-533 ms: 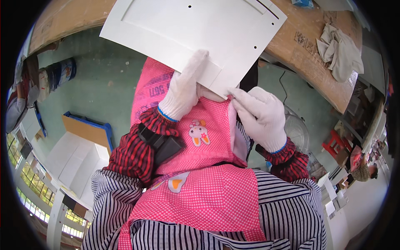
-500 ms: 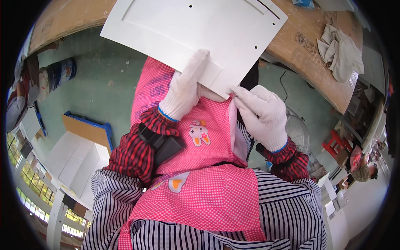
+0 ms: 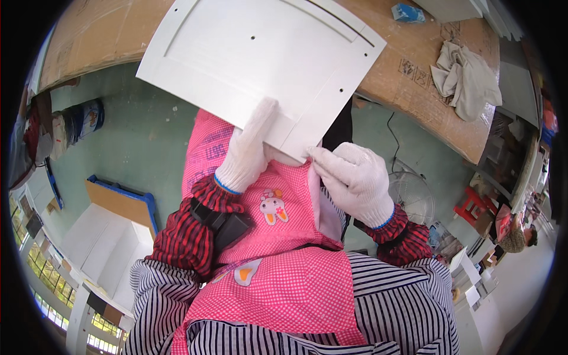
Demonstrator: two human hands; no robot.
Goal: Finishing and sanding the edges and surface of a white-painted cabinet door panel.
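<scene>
A white panel (image 3: pixel 236 68) with a recessed rectangle, a dark slot and several small holes lies tilted over my lap, its far part on the cardboard-covered table. My left hand (image 3: pixel 248 148), in a white knit glove, grips the panel's near edge, thumb flat on top and the other fingers hidden beneath. At the near right corner, my gloved right hand (image 3: pixel 355 180) pinches thumb and fingers together. The pinch touches the corner beside the edge of my pink checked apron (image 3: pixel 284 236); what lies in it is too small to make out.
The cardboard-covered table (image 3: pixel 414 100) bears a crumpled grey cloth (image 3: pixel 467 80) and a blue packet (image 3: pixel 408 13). A floor fan (image 3: pixel 412 198) and a red stool (image 3: pixel 475 203) stand at right. White boards (image 3: pixel 103 236) lie at left. Another person (image 3: pixel 32 133) is at the far left.
The panel and both hands sit lower and further left in view, and the whole view has shifted a little left too. Both hands keep their places at the panel's near edge.
</scene>
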